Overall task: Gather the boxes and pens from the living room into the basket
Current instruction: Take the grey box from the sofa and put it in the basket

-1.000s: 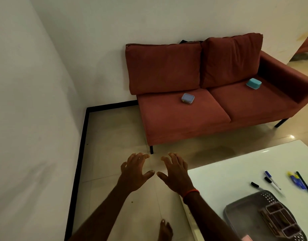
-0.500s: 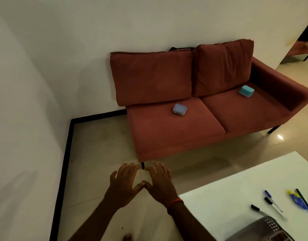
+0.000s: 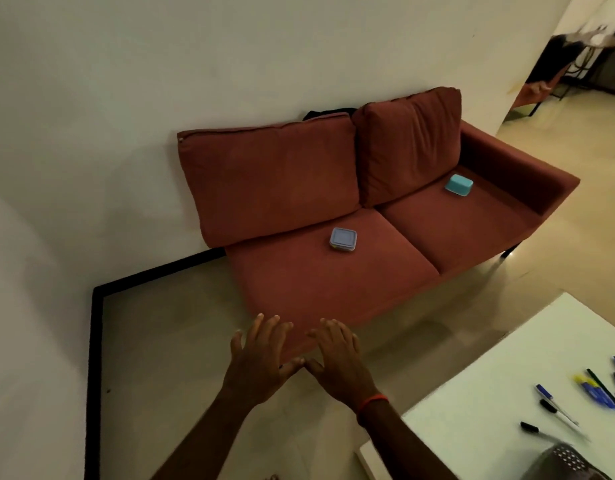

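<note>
**Before anything is gathered: the starting layout**

Untouched, the grey-blue box [image 3: 343, 239] sits on the nearer cushion of the sofa [image 3: 299, 292], and the turquoise box [image 3: 458, 184] by the armrest. Pens [image 3: 595, 396] lie loose on the worktop [image 3: 489, 393] near the basket [image 3: 566, 460]. Left hand [image 3: 261, 362] and right hand [image 3: 337, 358] hover spread and empty, thumbs nearly touching, apparently readied to reach.

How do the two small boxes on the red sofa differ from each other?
Colour: the grey-blue box is dull, the teal box brighter. Shape: the grey-blue box looks nearly square, the teal box more oblong. Place: the grey-blue box lies on the left seat cushion, the teal box on the right seat cushion near the armrest. Both are small with rounded corners.
</note>
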